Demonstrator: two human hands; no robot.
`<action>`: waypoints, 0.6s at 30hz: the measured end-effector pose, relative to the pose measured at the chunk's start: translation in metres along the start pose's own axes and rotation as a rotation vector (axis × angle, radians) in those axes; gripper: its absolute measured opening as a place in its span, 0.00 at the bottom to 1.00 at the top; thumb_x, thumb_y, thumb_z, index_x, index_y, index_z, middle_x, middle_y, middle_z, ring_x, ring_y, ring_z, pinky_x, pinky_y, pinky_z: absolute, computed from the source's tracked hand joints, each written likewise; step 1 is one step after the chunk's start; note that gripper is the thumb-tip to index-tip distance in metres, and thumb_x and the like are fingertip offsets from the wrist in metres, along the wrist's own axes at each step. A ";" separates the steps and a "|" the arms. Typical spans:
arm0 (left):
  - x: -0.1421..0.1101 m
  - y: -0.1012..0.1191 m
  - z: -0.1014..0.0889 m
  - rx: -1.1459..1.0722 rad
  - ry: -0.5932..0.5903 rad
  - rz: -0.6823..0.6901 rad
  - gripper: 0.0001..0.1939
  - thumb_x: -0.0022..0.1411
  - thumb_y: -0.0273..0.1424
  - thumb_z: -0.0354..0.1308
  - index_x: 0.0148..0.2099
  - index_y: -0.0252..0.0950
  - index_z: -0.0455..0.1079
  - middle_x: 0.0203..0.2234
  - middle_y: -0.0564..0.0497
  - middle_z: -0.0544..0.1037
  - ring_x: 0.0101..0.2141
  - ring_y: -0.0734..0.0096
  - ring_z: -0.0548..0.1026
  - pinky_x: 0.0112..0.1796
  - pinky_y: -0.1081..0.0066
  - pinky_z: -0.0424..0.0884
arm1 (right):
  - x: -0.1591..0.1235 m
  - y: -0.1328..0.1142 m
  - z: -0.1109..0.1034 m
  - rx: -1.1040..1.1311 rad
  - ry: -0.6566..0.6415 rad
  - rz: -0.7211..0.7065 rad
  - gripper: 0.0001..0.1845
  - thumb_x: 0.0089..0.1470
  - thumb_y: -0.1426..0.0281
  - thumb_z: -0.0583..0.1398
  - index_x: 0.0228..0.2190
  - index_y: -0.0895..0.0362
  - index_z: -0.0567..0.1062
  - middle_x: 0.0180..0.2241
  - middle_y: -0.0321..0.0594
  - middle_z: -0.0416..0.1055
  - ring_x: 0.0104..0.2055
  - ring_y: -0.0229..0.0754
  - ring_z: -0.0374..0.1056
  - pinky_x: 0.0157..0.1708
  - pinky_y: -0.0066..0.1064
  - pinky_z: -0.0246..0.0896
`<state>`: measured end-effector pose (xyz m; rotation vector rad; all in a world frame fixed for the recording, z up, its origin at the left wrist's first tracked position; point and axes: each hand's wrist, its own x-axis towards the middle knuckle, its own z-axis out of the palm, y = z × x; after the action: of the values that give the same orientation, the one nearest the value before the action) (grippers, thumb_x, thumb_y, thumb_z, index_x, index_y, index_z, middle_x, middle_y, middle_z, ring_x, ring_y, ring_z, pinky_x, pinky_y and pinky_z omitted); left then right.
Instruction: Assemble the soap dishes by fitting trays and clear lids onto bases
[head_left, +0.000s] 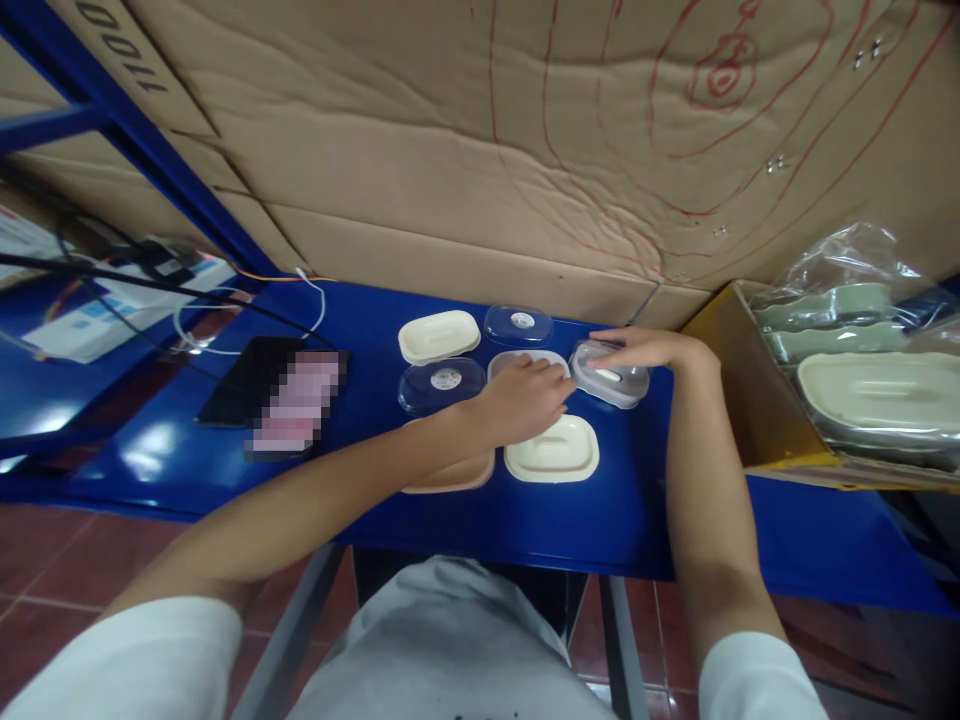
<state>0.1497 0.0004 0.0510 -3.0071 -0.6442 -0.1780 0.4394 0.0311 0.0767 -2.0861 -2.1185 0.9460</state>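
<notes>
My left hand [529,400] reaches across to the middle of the group of small dishes. Its fingers are bent over a whitish oval dish [499,366], and the hand covers much of it. At the right, my right hand [649,348] grips a whitish dish with a clear lid [622,385], its fingers along the back and top. A cream dish [553,450] lies in front of my left hand. Beneath my left forearm is a peach dish [457,472], partly hidden. Clear lids with round labels [454,380] and another cream dish [439,335] lie behind.
A black tablet [240,385] and a phone with a blurred screen [296,400] lie left on the blue table [615,520]. An open carton [720,370] at right holds bagged green and cream dishes [885,385]. Cardboard [420,150] stands along the back; cables run at left.
</notes>
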 end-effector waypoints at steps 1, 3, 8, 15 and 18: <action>0.007 0.005 0.001 -0.011 0.010 0.033 0.13 0.78 0.33 0.58 0.58 0.34 0.76 0.54 0.41 0.81 0.54 0.53 0.80 0.53 0.58 0.69 | -0.002 0.000 -0.001 0.005 -0.024 0.004 0.51 0.54 0.38 0.68 0.71 0.49 0.70 0.70 0.45 0.72 0.69 0.61 0.71 0.68 0.52 0.68; 0.022 0.014 0.005 -0.029 0.022 0.082 0.14 0.77 0.34 0.59 0.58 0.33 0.76 0.55 0.41 0.81 0.55 0.53 0.79 0.52 0.59 0.69 | -0.006 0.001 -0.004 0.021 -0.010 0.006 0.49 0.58 0.37 0.64 0.71 0.48 0.70 0.69 0.44 0.73 0.67 0.59 0.74 0.64 0.49 0.73; 0.056 0.033 0.019 -0.070 0.037 0.147 0.13 0.74 0.30 0.62 0.56 0.30 0.78 0.51 0.38 0.84 0.54 0.49 0.80 0.53 0.54 0.68 | 0.005 0.000 0.002 0.016 0.116 -0.021 0.51 0.59 0.42 0.67 0.73 0.56 0.66 0.74 0.50 0.64 0.73 0.57 0.66 0.73 0.46 0.61; 0.037 0.070 0.025 -0.146 0.060 0.295 0.28 0.76 0.45 0.63 0.67 0.31 0.73 0.65 0.34 0.76 0.61 0.48 0.76 0.56 0.52 0.69 | 0.036 -0.005 0.027 -0.071 0.168 -0.066 0.49 0.62 0.48 0.68 0.75 0.54 0.62 0.76 0.52 0.61 0.76 0.56 0.62 0.74 0.52 0.56; 0.010 0.076 0.026 -0.130 0.084 0.339 0.32 0.73 0.45 0.67 0.70 0.33 0.70 0.71 0.32 0.69 0.65 0.45 0.72 0.60 0.48 0.67 | 0.043 -0.006 0.032 -0.153 0.202 -0.078 0.52 0.55 0.55 0.73 0.74 0.52 0.62 0.76 0.54 0.59 0.78 0.63 0.56 0.74 0.63 0.51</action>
<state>0.1925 -0.0632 0.0242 -3.1512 -0.1140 -0.3361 0.4161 0.0584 0.0363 -2.0461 -2.2086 0.5545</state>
